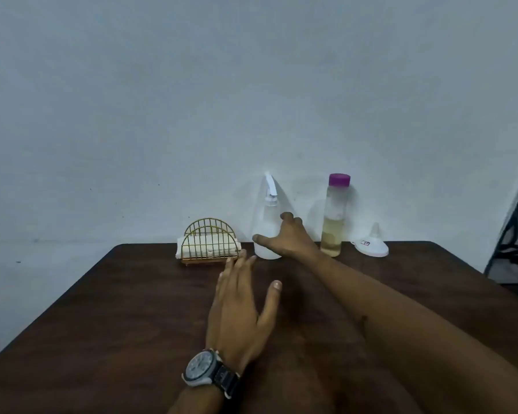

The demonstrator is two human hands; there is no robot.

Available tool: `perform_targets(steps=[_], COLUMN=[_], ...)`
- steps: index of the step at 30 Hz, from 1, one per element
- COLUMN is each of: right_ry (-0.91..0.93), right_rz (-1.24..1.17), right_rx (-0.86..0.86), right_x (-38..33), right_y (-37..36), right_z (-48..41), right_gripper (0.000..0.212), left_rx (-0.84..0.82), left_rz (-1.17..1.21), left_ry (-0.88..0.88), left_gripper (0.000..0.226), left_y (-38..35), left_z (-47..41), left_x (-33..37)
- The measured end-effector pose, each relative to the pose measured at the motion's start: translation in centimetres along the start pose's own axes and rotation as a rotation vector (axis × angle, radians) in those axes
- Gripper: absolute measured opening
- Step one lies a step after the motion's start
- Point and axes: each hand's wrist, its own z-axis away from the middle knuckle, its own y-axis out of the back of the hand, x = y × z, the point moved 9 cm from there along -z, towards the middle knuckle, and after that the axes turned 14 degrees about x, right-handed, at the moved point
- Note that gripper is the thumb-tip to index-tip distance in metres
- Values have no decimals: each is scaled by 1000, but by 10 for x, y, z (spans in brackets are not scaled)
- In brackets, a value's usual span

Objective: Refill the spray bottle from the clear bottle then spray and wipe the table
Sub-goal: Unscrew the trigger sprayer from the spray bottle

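Observation:
A white translucent spray bottle (266, 225) stands upright at the far edge of the dark brown table (132, 309). My right hand (287, 239) reaches to it, thumb in front of its base and fingers spread round its right side. Whether the fingers are closed on the bottle is unclear. To the right stands a clear bottle (335, 216) with a purple cap, about half full of yellowish liquid. My left hand (243, 306), with a watch at the wrist, hovers flat over the table with fingers straight, holding nothing.
A gold wire holder (210, 245) with folded white cloths sits left of the spray bottle. A white funnel (371, 246) lies upside down at the far right. A pale wall rises just behind the table. Dark equipment shows at the right edge.

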Motion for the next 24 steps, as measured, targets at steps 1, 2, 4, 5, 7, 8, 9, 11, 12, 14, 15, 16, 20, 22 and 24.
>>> perform_targets(steps=[1, 2, 4, 5, 7, 8, 9, 11, 12, 14, 15, 16, 20, 22, 24], right_ry=[-5, -18, -65, -77, -67, -54, -53, -56, -52, -32, -16, 0, 31, 37, 44], right_rz=[3, 12, -2, -22, -57, -63, -68, -86, -93, -90, -82, -77, -109, -134, -155], right_rx=[-5, -5, -13, -5, 36, 63, 79, 83, 77, 61, 53, 41, -26, -52, -66], right_x=[-2, -2, 3, 6, 9, 9, 11, 13, 13, 14, 15, 16, 22, 23, 23], right_y=[-7, -13, -25, -30, -35, -33, -31, -28, -25, -16, -10, -3, 31, 54, 75], right_z=[-3, -5, -9, -11, -13, -13, -13, -8, -4, 9, 20, 32, 95, 130, 164], right_gripper=[108, 111, 112, 111, 105, 103, 101, 97, 96, 96, 97, 98, 97, 93, 89], left_rx=[4, 19, 29, 35, 46, 40, 30, 24, 22, 23, 23, 23, -26, -87, -146], left_rz=[22, 29, 42, 53, 71, 70, 74, 92, 108, 123, 132, 142, 175, 184, 200], left_ry=[15, 15, 23, 31, 51, 60, 63, 70, 75, 85, 92, 105, 134, 137, 141], left_gripper=[76, 77, 78, 77, 77, 77, 76, 75, 74, 74, 75, 76, 76, 76, 82], left_y=[0, 1, 0, 0, -1, -1, -3, -3, -3, 0, 1, 3, 9, 12, 15], left_z=[-1, -1, -1, -1, 0, -1, -1, 0, -1, -1, -1, -1, 5, 12, 21], left_x=[-2, -4, -7, -9, -12, -14, -15, -14, -13, -10, -8, -7, 2, 11, 20])
